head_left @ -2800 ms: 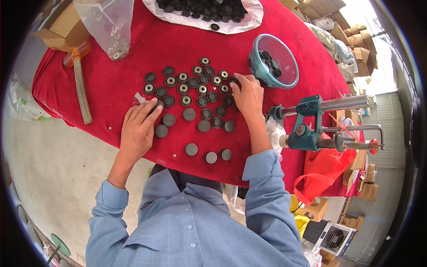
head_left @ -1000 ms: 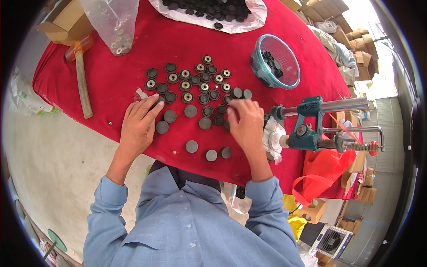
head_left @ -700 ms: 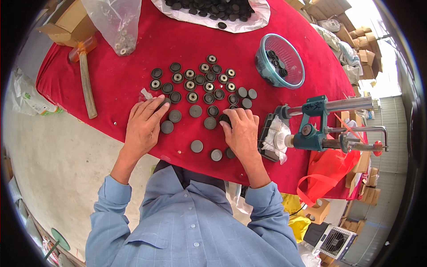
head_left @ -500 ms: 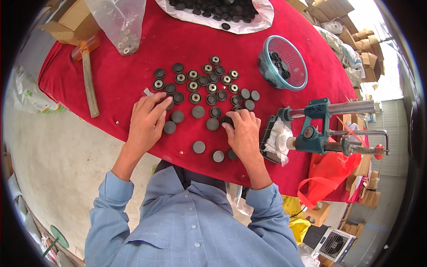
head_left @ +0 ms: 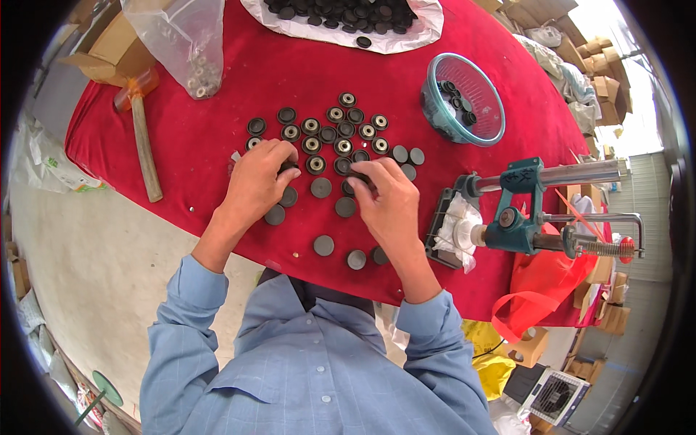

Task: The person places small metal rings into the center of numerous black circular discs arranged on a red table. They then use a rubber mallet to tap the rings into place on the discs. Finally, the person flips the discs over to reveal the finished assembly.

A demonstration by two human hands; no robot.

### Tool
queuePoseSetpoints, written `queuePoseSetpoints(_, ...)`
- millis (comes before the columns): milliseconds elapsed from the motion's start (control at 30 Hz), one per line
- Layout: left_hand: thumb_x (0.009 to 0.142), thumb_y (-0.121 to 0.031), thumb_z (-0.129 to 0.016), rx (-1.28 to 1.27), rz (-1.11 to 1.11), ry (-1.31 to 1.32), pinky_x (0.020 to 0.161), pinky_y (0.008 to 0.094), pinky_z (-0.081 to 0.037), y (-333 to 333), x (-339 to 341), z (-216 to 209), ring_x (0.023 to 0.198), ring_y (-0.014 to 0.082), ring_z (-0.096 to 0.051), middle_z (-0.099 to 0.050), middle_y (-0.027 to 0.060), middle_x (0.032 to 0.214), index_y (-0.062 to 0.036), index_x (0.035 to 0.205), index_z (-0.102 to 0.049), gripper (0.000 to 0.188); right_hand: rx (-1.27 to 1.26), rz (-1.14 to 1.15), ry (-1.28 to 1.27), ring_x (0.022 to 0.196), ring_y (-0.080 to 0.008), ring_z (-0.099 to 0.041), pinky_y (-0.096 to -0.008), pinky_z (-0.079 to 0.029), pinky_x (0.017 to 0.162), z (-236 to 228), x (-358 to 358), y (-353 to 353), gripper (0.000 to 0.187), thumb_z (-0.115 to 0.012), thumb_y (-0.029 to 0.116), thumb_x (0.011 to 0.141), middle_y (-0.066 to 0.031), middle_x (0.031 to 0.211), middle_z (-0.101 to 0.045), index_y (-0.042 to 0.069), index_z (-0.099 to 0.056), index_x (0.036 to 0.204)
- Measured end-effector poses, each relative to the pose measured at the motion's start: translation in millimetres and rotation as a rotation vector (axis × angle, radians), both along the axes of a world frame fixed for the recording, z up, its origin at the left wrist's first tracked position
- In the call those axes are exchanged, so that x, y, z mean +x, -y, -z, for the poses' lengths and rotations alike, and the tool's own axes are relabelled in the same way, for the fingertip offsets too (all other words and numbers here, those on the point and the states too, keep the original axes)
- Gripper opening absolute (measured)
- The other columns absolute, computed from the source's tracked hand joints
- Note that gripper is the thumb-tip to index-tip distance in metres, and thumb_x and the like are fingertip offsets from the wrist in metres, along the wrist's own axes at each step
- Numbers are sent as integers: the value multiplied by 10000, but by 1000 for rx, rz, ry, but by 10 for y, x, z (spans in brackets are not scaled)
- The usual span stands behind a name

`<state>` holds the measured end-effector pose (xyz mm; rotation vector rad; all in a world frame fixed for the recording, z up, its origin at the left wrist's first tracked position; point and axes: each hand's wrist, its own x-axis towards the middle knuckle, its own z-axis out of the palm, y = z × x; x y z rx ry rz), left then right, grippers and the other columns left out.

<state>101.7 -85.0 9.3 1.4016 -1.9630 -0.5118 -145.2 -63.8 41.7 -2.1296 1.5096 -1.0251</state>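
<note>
Black round caps are spread over the red tablecloth in front of me. Some lie hollow side up, like the black cap (head_left: 286,115); others hold a metal bearing (head_left: 310,126) in the middle. Closer to me several grey discs (head_left: 323,245) lie flat side up. My left hand (head_left: 257,177) pinches a black cap (head_left: 288,167) between thumb and fingers at the left of the group. Over the right part of the group my right hand (head_left: 388,199) has thumb and fingers curled together around a dark cap, mostly hidden by the fingers.
A green hand press (head_left: 511,217) stands at my right. Behind it are a blue plastic basket (head_left: 496,109) with caps and a white sack (head_left: 428,36) heaped with black caps. To the left lie a mallet (head_left: 145,148), a clear bag (head_left: 206,43) of bearings and a cardboard box (head_left: 119,54).
My left hand has moved right and slightly up, fingers now closed round a black cap. My right hand has shifted a little up and left over the caps.
</note>
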Motion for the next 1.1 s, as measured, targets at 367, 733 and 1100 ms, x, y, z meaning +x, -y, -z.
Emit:
queuePoseSetpoints(367, 999, 19, -752, 69, -335, -559, 799, 267, -622, -205, 639, 40, 911, 122, -747, -733, 61, 1041, 32, 1229, -767, 231, -222, -91, -91, 919, -286, -721, -422, -589, 779, 440, 412, 327, 173, -777, 30, 864, -49, 1037, -736, 66, -768, 1034)
queuePoseSetpoints(733, 976, 44, -741, -133, -310, -407, 845, 311, -650, -255, 609, 63, 997, 196, -779, -757, 124, 1170, 15, 1184, -783, 213, -213, -167, -262, 1126, -297, -696, -459, -551, 970, 433, 395, 188, 305, -719, 55, 888, -97, 1222, -730, 39, -754, 1190)
queuePoseSetpoints(1100, 950, -16, -767, -151, -240, -58, 818, 371, -637, -52, 439, 142, 994, 281, -776, -758, 115, 1229, -70, 1207, -796, 265, -298, -179, -579, 1244, -292, -654, -516, -444, 1146, 336, 401, -12, 426, -671, 108, 913, -154, 1365, -694, -4, -714, 1322)
